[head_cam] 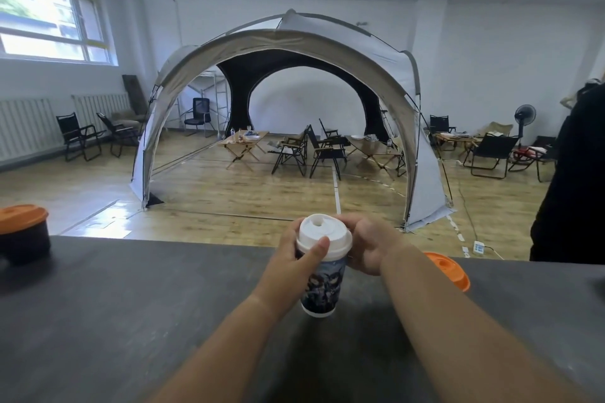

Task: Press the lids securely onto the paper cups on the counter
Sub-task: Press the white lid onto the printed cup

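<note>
A: Your blue-and-white printed paper cup (322, 288) stands upright on the dark grey desk (131, 321), straight ahead of you and between your two hands, with its long axis vertical.

B: The white domed plastic lid (322, 232) sits on its mouth. It looks level, but I can't tell whether the far rim has seated.

A: Your left hand (294, 258) wraps the upper cup wall from the left with curled fingers, and its thumb (319, 247) lies on the lid's near rim.

B: Your right hand (366, 245) curls round the lid's right and far side. Its fingertips are hidden behind the lid, so I can't say how firmly they bear on it.

A: The lid tops a vertical cup, so I judge the push must go straight down that axis. Both hands are equally near. The left one steadies the wall, and the right is better placed over the rim.

B: Squeeze sideways and you may buckle the paper or tip the cup.

A: There's more waiting. A flat orange plastic lid (450, 270) lies on the desk just beyond your right forearm, which partly hides it. A black cup with an orange lid (24, 245) stands far to your left, well apart.
</note>
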{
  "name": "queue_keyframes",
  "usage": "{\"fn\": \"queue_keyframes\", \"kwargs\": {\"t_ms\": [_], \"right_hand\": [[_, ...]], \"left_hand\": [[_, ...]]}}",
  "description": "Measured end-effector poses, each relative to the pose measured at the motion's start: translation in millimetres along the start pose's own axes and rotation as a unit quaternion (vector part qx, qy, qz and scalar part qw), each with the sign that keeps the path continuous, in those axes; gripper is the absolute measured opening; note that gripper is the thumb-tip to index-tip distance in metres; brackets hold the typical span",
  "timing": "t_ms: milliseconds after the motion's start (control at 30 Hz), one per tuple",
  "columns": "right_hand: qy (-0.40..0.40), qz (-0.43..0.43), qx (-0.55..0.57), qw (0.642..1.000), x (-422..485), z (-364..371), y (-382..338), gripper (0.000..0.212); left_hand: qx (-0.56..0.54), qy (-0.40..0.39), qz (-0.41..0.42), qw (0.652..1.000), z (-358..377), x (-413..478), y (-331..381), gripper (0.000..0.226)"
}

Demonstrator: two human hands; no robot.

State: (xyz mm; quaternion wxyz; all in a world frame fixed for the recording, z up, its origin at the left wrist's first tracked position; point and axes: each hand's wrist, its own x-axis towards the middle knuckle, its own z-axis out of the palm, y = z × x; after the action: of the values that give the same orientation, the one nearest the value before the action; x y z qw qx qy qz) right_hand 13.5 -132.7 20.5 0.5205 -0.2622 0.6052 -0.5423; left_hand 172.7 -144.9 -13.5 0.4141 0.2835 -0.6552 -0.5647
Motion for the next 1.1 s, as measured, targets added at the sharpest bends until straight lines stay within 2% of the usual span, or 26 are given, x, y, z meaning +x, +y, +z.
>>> {"fn": "queue_keyframes", "kwargs": {"t_ms": [167, 333, 567, 800, 967, 1100], "right_hand": [[0.041, -0.105, 0.043, 0.993, -18.8, -0.6, 17.3, 0.021], [0.07, -0.185, 0.068, 0.978, -34.9, 14.9, 37.6, 0.024], [0.051, -0.263, 0.038, 0.963, -49.0, 28.4, 61.0, 0.026], [0.021, -0.247, 0.045, 0.968, -54.7, 28.5, 55.9, 0.013], [0.036, -0.238, 0.032, 0.97, -51.8, 26.5, 49.9, 0.023], [0.043, -0.232, 0.023, 0.971, -50.6, 24.5, 47.5, 0.015]], "left_hand": [[0.006, 0.003, -0.001, 1.0, -0.1, 1.1, -2.6, 0.05], [-0.006, 0.005, 0.001, 1.0, 0.7, 1.1, -3.3, 0.048], [-0.007, 0.009, 0.008, 1.0, 1.9, -2.0, 1.4, 0.038], [-0.019, 0.014, -0.007, 1.0, 2.7, -3.1, 2.8, 0.046], [-0.009, 0.016, -0.003, 1.0, 8.5, -7.3, 3.8, 0.054], [0.0, 0.03, -0.005, 1.0, 11.0, -5.7, -0.5, 0.051]]}}
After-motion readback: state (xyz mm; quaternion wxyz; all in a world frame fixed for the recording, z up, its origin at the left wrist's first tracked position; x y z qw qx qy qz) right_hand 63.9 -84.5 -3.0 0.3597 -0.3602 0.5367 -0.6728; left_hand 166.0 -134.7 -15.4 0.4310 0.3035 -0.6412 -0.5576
